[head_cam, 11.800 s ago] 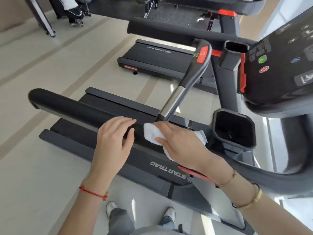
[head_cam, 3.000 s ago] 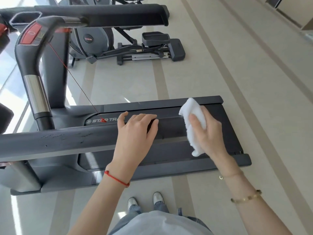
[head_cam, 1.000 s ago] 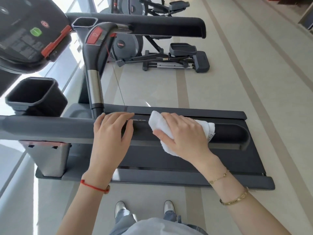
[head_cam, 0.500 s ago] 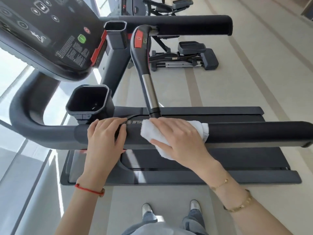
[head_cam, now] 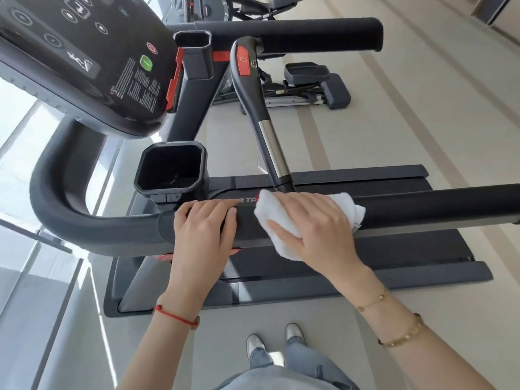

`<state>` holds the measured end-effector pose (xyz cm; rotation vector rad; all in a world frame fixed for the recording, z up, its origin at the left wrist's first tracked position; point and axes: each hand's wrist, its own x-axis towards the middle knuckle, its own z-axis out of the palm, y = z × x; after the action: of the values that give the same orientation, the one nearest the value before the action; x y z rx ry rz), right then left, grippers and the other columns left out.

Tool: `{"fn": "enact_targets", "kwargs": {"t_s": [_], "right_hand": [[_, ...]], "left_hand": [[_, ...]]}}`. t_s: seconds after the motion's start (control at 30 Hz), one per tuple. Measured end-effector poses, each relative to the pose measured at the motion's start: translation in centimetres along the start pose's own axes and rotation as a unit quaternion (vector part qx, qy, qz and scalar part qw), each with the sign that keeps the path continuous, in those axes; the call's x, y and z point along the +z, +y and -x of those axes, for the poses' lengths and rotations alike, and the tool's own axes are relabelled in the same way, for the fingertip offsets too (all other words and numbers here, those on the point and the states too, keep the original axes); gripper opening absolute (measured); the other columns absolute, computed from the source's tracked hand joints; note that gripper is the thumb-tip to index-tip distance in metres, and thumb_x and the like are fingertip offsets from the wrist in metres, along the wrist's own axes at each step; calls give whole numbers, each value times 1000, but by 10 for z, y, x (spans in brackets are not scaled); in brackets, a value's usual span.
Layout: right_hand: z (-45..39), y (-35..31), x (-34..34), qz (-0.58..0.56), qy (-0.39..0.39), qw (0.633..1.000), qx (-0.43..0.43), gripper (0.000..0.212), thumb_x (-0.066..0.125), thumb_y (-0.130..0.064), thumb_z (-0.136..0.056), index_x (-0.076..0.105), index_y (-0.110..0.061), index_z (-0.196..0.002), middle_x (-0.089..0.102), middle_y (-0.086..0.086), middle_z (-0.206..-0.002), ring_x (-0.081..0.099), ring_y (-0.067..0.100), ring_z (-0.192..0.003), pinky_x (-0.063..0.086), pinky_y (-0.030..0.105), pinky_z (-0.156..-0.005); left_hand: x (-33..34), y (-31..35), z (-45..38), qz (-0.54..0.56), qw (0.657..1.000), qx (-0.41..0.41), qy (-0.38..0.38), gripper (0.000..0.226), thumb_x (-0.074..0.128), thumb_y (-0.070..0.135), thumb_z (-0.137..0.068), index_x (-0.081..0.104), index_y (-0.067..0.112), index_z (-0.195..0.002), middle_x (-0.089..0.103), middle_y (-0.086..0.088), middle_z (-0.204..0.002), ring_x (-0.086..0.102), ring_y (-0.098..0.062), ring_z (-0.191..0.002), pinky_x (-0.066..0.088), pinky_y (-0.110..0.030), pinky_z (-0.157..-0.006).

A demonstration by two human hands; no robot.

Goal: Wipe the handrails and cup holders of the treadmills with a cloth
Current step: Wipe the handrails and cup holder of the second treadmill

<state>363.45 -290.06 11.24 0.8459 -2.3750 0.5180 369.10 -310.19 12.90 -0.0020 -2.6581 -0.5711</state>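
The near black handrail of the treadmill runs across the middle of the view and curves back at the left. My right hand presses a folded white cloth onto the rail, fingers spread over it. Just left of it, my left hand rests on the same rail, fingers draped over the top. A square black cup holder stands right behind my left hand. A second cup holder and the far handrail lie beyond.
The console with its buttons hangs at the upper left. An upright grip bar with a chrome section rises from the rail at my right hand. The belt deck lies below. Another exercise machine stands on the floor behind.
My right hand has slid the cloth slightly left along the rail, closer to my left hand. The camera has come nearer the console; my left hand keeps its place.
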Motion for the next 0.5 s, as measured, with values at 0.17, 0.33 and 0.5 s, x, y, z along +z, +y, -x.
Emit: {"fn": "enact_targets", "kwargs": {"t_s": [0.17, 0.33, 0.5], "right_hand": [[-11, 9, -5, 84, 29, 983, 162, 41, 42, -46, -96, 48, -19, -66, 47, -5, -56, 40, 17, -53, 41, 35, -61], [-15, -33, 17, 15, 7, 999, 51, 40, 44, -50, -98, 66, -17, -98, 64, -3, -81, 58, 18, -75, 45, 31, -76], [3, 7, -3, 11, 14, 1000, 11, 37, 50, -46, -98, 67, -14, -105, 69, -1, -95, 63, 20, -87, 48, 34, -84]], "left_hand": [[3, 1, 2, 0, 1000, 1, 24, 25, 47, 19, -99, 70, 19, -105, 70, 8, -99, 62, -15, -93, 35, -39, -104], [8, 0, 3, -17, 999, 14, 38, 23, 46, 16, -99, 69, 18, -95, 69, 7, -92, 61, -16, -89, 35, -38, -99], [10, 0, 2, -22, 999, 11, 44, 25, 46, 18, -99, 71, 18, -104, 70, 7, -96, 62, -16, -92, 33, -38, -102]]}}
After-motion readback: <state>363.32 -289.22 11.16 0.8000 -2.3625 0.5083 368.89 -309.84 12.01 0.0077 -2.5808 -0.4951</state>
